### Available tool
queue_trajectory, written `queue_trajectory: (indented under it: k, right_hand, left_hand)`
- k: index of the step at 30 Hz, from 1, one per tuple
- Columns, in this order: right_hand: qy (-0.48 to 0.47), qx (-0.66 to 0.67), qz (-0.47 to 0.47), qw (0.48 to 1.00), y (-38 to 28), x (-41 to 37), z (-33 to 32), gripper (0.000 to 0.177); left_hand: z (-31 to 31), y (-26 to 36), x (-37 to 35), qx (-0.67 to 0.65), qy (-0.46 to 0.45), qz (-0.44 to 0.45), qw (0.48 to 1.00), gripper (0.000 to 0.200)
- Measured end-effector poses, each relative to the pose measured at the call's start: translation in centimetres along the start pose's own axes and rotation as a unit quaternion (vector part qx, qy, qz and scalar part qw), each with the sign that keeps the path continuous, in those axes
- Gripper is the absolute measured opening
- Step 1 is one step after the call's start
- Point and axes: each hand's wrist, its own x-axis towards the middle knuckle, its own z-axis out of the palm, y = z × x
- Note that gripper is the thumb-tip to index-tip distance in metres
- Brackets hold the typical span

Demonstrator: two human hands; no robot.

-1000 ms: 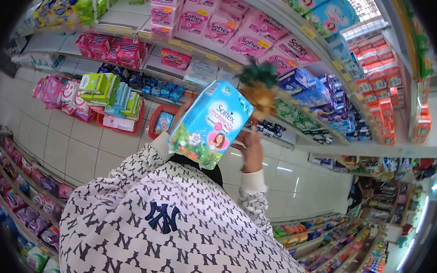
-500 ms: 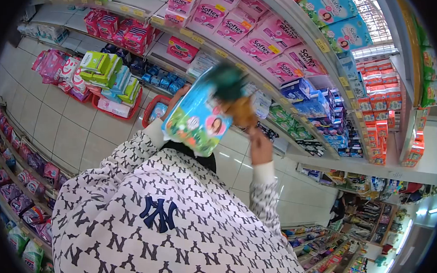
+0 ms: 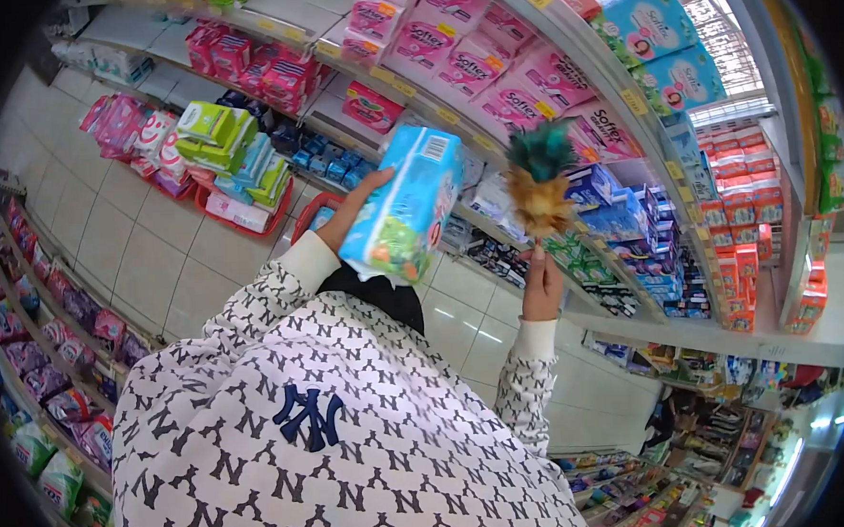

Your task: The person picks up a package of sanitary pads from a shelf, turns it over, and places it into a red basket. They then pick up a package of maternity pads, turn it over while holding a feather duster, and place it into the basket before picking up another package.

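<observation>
the person's left hand (image 3: 357, 208) was wrapped around the back of a blue pack (image 3: 405, 207), fingers closed on its edge, holding it up and tilted in front of the shelves (image 3: 577, 314). the right hand (image 3: 543, 288) was closed on the thin handle of a feather duster (image 3: 537, 181), its tuft upright just beside the pack and apart from it. the step in hand looked like dusting the pack off the shelf. the next move would seem to call for laying the tuft on the pack's face while the left hand steadied it.
</observation>
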Motion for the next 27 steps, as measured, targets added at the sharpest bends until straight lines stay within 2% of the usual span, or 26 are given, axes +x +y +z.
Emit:
queue_trajectory:
  k: [1, 2, 3, 4, 6, 7, 9, 10, 12, 15, 17, 18, 19, 20, 21, 22, 24, 25, 26, 27]
  right_hand:
    - [-0.05, 0.008, -0.041, 0.998, -1.1, -1.1, 0.2, 0.019]
    - [-0.097, 0.015, -0.08, 0.992, -2.4, -1.5, -0.1, 0.018]
    - [-0.177, 0.044, -0.102, 0.978, -6.8, -2.0, -0.1, 0.013]
    - [-0.203, 0.018, -0.106, 0.973, -6.9, -1.9, 0.0, 0.013]
    - [-0.254, -0.034, -0.111, 0.96, -7.1, -1.3, 0.7, 0.013]
    - [-0.165, -0.057, -0.181, 0.968, -2.7, -0.2, 1.6, 0.013]
    - [-0.112, -0.103, -0.015, 0.988, -1.0, 3.4, 0.2, 0.015]
    - [-0.075, -0.077, -0.023, 0.994, -1.0, 4.1, -0.7, 0.015]
    - [0.0, -0.02, -0.048, 0.999, -2.6, 5.4, -1.7, 0.016]
    - [-0.202, -0.035, -0.162, 0.965, -6.5, 2.6, -2.9, 0.017]
    - [-0.212, -0.095, -0.232, 0.944, -7.2, 2.6, -2.2, 0.016]
    - [-0.216, -0.126, -0.262, 0.932, -7.6, 2.7, -2.0, 0.016]
    - [-0.181, -0.158, -0.242, 0.94, -8.4, 3.7, -2.1, 0.017]
    - [-0.15, -0.177, -0.206, 0.951, -6.4, 5.2, -2.4, 0.018]
    - [-0.077, -0.169, -0.208, 0.961, -5.5, 6.8, -2.5, 0.02]
    - [-0.07, -0.186, -0.173, 0.965, -6.4, 7.1, -3.0, 0.02]
    - [-0.058, -0.219, -0.116, 0.967, -9.4, 8.3, -4.3, 0.021]
    - [-0.091, -0.15, -0.163, 0.971, -8.9, 7.5, -4.0, 0.022]
    - [-0.127, -0.139, -0.225, 0.956, -9.7, 6.5, -3.5, 0.022]
    - [-0.164, -0.128, -0.283, 0.936, -10.7, 5.3, -2.8, 0.022]
  left_hand:
    - [0.7, -0.1, -0.3, 0.041, 0.031, 0.04, 0.998, 0.05]
    - [0.1, -0.5, 0.6, 0.099, 0.027, 0.099, 0.99, 0.055]
    - [-1.1, -0.8, 1.9, 0.157, 0.017, 0.158, 0.975, 0.06]
    - [-1.7, -1.0, 2.6, 0.214, 0.005, 0.215, 0.953, 0.066]
    - [-0.5, -0.3, 1.5, 0.133, -0.03, 0.159, 0.978, 0.07]
    - [-0.6, -0.4, 1.2, 0.102, -0.041, 0.135, 0.985, 0.07]
    - [2.7, 0.2, -0.6, 0.139, -0.022, 0.116, 0.983, 0.072]
    - [2.8, 0.3, -0.6, 0.107, -0.035, 0.074, 0.991, 0.073]
    - [1.5, -0.1, -0.2, 0.056, -0.022, 0.058, 0.996, 0.068]
    - [0.7, -1.0, -0.2, 0.026, 0.001, 0.142, 0.99, 0.067]
    - [-1.4, -0.1, 0.7, -0.061, -0.193, 0.055, 0.978, 0.066]
    - [-2.1, -0.6, 1.4, -0.085, -0.083, -0.057, 0.991, 0.066]
    - [-2.9, -1.4, 1.6, 0.001, -0.088, 0.028, 0.996, 0.066]
    - [-3.2, -2.0, 1.6, 0.087, -0.092, 0.111, 0.986, 0.067]
    - [-1.2, -1.2, 0.4, 0.063, -0.085, 0.05, 0.993, 0.07]
    - [0.7, -0.4, -0.9, 0.038, -0.074, -0.011, 0.996, 0.073]
    - [0.8, -0.7, -0.6, 0.037, -0.099, -0.002, 0.994, 0.074]
    - [0.8, -0.9, -0.2, 0.017, -0.12, 0.012, 0.992, 0.075]
    - [0.2, -1.6, 0.3, -0.004, -0.141, 0.026, 0.99, 0.076]
    - [-3.9, -3.2, 3.2, -0.074, -0.158, 0.067, 0.982, 0.073]
